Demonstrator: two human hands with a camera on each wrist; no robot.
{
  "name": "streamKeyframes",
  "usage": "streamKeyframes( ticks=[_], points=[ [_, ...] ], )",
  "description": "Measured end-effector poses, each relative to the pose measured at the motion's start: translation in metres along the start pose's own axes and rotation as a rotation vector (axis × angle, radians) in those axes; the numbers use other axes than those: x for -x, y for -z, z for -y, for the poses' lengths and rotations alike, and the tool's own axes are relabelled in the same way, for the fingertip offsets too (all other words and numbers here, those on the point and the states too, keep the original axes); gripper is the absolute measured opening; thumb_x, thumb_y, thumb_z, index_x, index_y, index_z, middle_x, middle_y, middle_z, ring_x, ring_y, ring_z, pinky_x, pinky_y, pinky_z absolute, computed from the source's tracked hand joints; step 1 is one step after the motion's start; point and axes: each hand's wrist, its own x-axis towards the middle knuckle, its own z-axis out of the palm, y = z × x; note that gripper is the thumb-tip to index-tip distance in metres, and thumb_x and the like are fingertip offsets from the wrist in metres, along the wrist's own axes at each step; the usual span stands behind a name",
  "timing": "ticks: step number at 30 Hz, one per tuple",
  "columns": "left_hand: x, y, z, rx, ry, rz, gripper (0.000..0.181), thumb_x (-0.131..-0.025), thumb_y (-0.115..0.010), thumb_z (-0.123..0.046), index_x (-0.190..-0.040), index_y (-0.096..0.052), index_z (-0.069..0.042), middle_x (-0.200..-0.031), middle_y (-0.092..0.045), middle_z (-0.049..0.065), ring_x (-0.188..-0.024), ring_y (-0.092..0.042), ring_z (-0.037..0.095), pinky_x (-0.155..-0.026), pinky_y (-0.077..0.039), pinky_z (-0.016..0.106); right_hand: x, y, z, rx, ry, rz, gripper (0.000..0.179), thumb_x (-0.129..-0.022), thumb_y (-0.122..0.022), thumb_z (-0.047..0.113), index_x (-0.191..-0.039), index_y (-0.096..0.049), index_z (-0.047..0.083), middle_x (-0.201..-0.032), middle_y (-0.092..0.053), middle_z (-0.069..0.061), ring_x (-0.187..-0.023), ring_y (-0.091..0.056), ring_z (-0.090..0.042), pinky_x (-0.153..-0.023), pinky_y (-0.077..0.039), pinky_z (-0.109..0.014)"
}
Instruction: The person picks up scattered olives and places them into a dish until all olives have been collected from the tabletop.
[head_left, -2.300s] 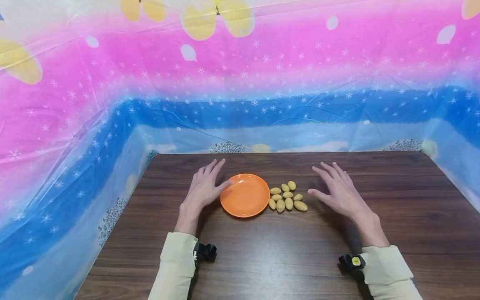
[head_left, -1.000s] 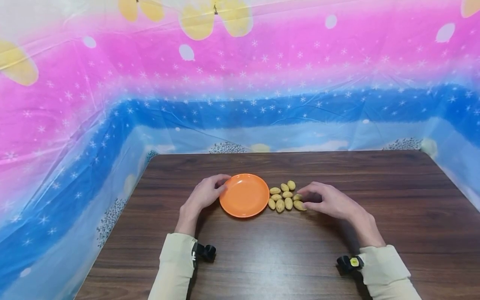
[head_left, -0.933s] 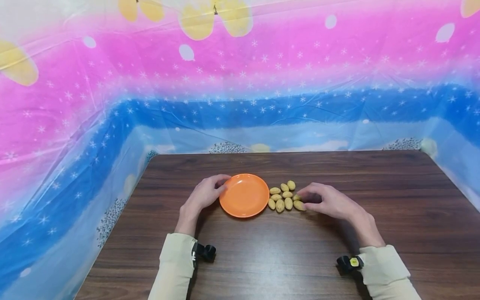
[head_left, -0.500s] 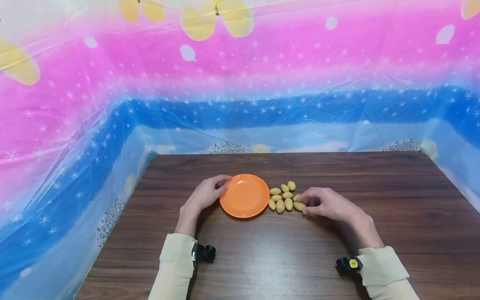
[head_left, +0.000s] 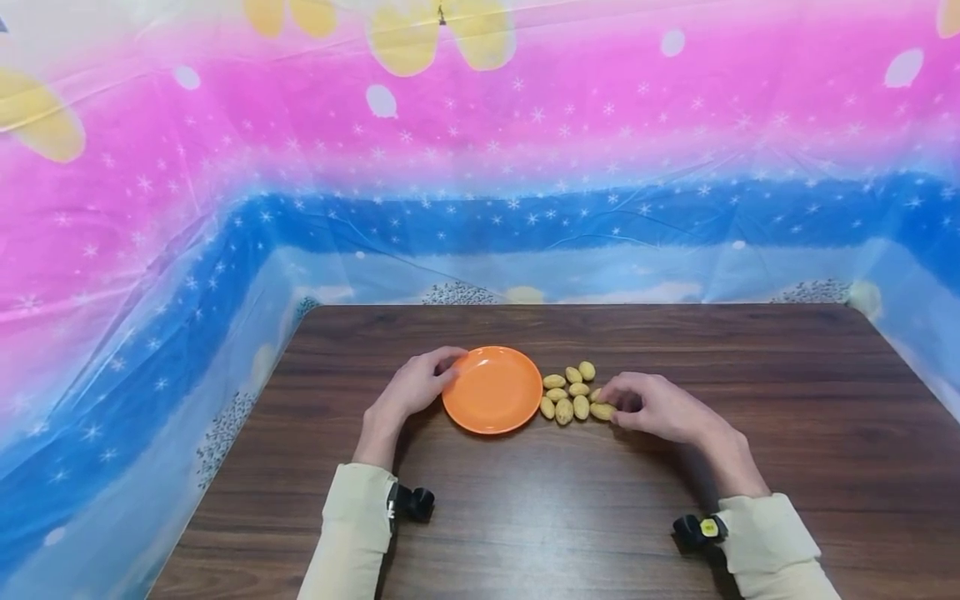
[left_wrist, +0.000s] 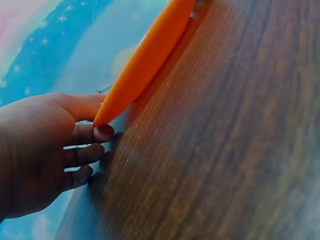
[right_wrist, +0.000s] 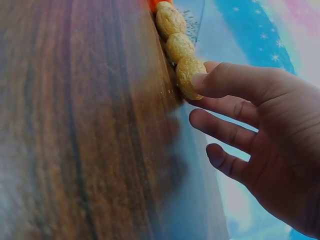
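Observation:
An orange plate [head_left: 492,390] lies on the dark wooden table. At its left rim my left hand [head_left: 414,383] pinches the edge between thumb and fingers; in the left wrist view the plate's edge [left_wrist: 145,65] runs between the thumb and the curled fingers. Right of the plate sits a cluster of yellow-brown, wrinkled oval pieces [head_left: 563,411], fruit-like or nut-like. My right hand [head_left: 667,408] pinches the rightmost oval piece [right_wrist: 189,77], its thumb on the near side and index finger behind. The other fingers of that hand are loosely curled beside the table surface.
The brown wooden table [head_left: 525,517] extends on all sides of the plate. Behind and to the left hangs a pink and blue printed cloth [head_left: 480,167]. Both wrists carry small black cameras on pale sleeves [head_left: 352,508].
From spread above the table, my left hand has come down onto the plate's rim. My right hand has moved left and down to the rightmost oval pieces. Plate and pieces stay put.

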Motion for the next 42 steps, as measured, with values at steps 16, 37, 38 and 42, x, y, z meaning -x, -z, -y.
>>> streamKeyframes(
  ticks=[16, 37, 38, 42],
  points=[
    [0.001, -0.001, 0.001, -0.010, 0.008, -0.009, 0.038, -0.103, -0.059, -0.028, -0.141, -0.057, -0.026, -0.098, -0.060, 0.002, -0.086, -0.054, 0.022, -0.077, -0.046, 0.037, -0.007, 0.002, 0.007, -0.004, 0.054, -0.033, 0.028, -0.092, -0.071, 0.010, -0.118, -0.069, 0.018, -0.103, -0.067, 0.006, -0.089, -0.061, -0.012, -0.075, -0.051, -0.034],
    [-0.002, -0.002, 0.001, -0.003, 0.004, -0.015, 0.037, -0.103, -0.060, -0.027, -0.139, -0.058, -0.026, -0.090, -0.057, 0.003, -0.076, -0.052, 0.021, -0.067, -0.041, 0.034, -0.036, 0.008, 0.029, 0.056, 0.131, -0.044, 0.027, -0.091, -0.072, 0.011, -0.118, -0.071, 0.018, -0.101, -0.067, 0.007, -0.085, -0.061, -0.012, -0.069, -0.050, -0.031],
    [-0.002, -0.002, 0.001, -0.003, 0.004, -0.015, 0.037, -0.103, -0.060, -0.027, -0.139, -0.058, -0.026, -0.089, -0.057, 0.003, -0.076, -0.052, 0.021, -0.066, -0.041, 0.034, -0.038, 0.008, 0.031, 0.054, 0.137, -0.037, 0.027, -0.092, -0.072, 0.012, -0.118, -0.071, 0.018, -0.102, -0.067, 0.007, -0.086, -0.061, -0.012, -0.069, -0.051, -0.031],
    [-0.001, -0.002, 0.002, -0.001, 0.001, -0.017, 0.036, -0.103, -0.060, -0.027, -0.139, -0.058, -0.026, -0.089, -0.057, 0.003, -0.076, -0.052, 0.021, -0.066, -0.041, 0.033, -0.045, 0.007, 0.036, 0.055, 0.157, -0.006, 0.026, -0.093, -0.070, 0.011, -0.117, -0.071, 0.020, -0.104, -0.067, 0.008, -0.084, -0.060, -0.013, -0.070, -0.050, -0.032]
  ],
)
